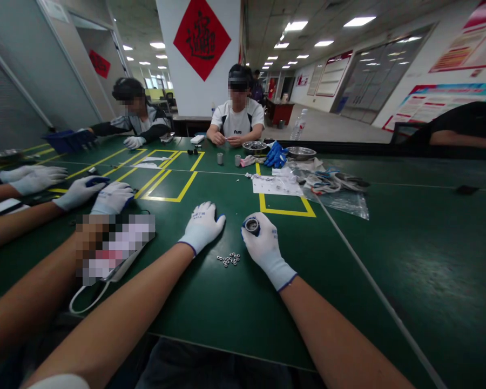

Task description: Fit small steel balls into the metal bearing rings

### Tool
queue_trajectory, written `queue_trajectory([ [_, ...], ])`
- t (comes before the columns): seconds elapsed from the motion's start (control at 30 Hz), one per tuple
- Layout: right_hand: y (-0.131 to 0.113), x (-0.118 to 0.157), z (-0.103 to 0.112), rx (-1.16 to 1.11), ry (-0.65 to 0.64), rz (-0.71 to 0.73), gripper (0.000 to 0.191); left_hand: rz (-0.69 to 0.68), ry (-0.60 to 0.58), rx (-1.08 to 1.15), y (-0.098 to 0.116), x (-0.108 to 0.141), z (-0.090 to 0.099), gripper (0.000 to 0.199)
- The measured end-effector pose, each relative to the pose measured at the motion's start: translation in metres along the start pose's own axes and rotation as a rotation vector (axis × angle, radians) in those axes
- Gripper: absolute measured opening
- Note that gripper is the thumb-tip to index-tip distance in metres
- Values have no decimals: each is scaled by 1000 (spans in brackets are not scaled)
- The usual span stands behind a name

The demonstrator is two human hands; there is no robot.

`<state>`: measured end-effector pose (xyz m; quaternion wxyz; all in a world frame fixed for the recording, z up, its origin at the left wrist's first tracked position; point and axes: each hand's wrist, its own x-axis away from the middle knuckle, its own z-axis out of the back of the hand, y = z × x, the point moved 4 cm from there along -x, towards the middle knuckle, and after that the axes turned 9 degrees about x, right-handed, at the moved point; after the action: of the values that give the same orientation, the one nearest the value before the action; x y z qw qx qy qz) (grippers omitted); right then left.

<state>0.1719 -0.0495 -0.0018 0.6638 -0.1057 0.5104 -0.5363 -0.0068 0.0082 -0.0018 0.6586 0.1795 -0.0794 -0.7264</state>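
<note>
Gloved in white, my left hand (202, 227) rests palm down on the green table, its fingers stretched out and its thumb apart. My right hand (265, 246) is wrapped round a small grey round cup (251, 225), whose open mouth faces up; what lies inside is too dark to tell. Between my two hands, a little nearer to me, lies a loose cluster of several small shiny metal rings or nuts (229, 259). Neither hand touches them.
To my left, other people's gloved hands (113, 199) work beside a white power strip (125, 259). Ahead are a sheet of white paper (277, 186), a plastic bag (354, 202), blue gloves (276, 155) and metal bowls (302, 153). A person (238, 119) sits opposite.
</note>
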Motion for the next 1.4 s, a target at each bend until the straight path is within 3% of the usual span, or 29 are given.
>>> queue_trajectory([
  [0.13,0,0,0,-2,-9,-11,9,-161,-92,133,13,37,-5,58],
  [0.3,-1,-1,1,4,-21,-30,9,-269,-162,354,8,59,7,49],
  [0.57,-6,0,3,17,-63,-38,13,-280,-263,919,1,55,26,47],
  [0.77,-10,0,4,22,-123,-64,17,-281,-330,1181,-5,46,28,48],
  [0.93,-12,-1,5,24,-119,-46,19,-163,-394,1436,-8,40,11,52],
  [1.07,-12,0,5,30,-129,-45,19,-12,-531,1678,-6,44,1,53],
  [1.3,-13,0,6,27,-156,-44,17,73,-706,1704,3,50,7,53],
  [1.4,-14,0,7,22,-145,-15,17,85,-717,1688,3,50,10,54],
])
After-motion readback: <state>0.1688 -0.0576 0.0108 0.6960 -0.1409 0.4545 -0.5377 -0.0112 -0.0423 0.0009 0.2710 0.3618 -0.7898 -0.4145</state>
